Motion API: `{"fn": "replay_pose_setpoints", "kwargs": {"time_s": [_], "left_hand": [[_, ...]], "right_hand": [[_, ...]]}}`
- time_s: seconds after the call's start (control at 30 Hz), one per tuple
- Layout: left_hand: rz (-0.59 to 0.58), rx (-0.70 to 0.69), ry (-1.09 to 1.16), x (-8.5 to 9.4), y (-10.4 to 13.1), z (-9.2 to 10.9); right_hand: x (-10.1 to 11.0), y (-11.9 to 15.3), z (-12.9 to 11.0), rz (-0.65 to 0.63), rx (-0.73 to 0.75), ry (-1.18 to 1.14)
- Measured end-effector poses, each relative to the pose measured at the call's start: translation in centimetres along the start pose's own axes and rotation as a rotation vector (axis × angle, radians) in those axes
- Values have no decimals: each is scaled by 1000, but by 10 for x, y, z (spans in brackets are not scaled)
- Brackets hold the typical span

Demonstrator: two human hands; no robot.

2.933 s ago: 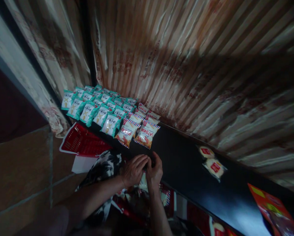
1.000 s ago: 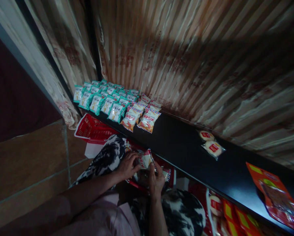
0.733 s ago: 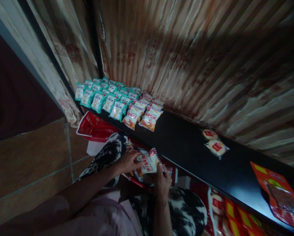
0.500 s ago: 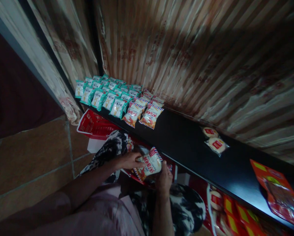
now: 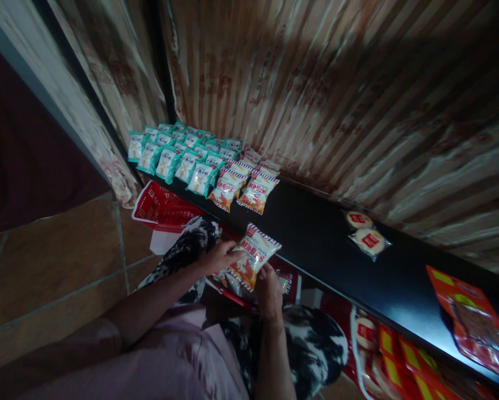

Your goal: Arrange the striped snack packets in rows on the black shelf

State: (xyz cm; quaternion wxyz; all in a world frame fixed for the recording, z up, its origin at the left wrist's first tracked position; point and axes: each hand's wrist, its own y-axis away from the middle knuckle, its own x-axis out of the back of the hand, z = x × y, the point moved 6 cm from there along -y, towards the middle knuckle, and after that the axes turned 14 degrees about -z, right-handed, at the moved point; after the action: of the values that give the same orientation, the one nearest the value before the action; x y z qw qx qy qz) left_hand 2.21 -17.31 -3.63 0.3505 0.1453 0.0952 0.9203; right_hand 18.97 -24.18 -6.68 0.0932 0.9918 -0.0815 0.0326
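Between my two hands is a snack bag (image 5: 254, 256) with a striped edge, white above and orange below. My left hand (image 5: 221, 258) grips its left side, fingers partly over the front. My right hand (image 5: 269, 291) holds the lower right edge, its fingers partly hidden by the bag. Below the bag, a red basket (image 5: 249, 303) holding more packets sits between my knees, mostly covered by my hands. On the black shelf ahead, several matching snack bags (image 5: 258, 191) stand beside rows of teal-and-white snack bags (image 5: 200, 178).
An open red basket (image 5: 161, 208) stands under the shelf's left end. Two round packaged cakes (image 5: 370, 240) and a red-orange packet (image 5: 474, 322) lie farther right on the black shelf (image 5: 316, 233). Another basket with packets (image 5: 399, 355) is at lower right. A striped curtain (image 5: 316, 94) hangs behind.
Both hands have raised the snack bag up toward the shelf edge. My right hand has shifted slightly left, lower on the bag, and the bag tilts more to the right.
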Motion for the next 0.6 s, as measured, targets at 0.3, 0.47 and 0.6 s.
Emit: {"fn": "replay_pose_setpoints", "kwargs": {"time_s": [0.3, 0.47, 0.6], "left_hand": [[159, -10, 28, -2, 1, 3], [153, 12, 42, -3, 4, 5], [187, 59, -21, -2, 6, 4]], "right_hand": [[-33, 4, 12, -322, -47, -369], [-34, 3, 16, -321, -41, -405], [-39, 4, 15, -341, -56, -472]]}}
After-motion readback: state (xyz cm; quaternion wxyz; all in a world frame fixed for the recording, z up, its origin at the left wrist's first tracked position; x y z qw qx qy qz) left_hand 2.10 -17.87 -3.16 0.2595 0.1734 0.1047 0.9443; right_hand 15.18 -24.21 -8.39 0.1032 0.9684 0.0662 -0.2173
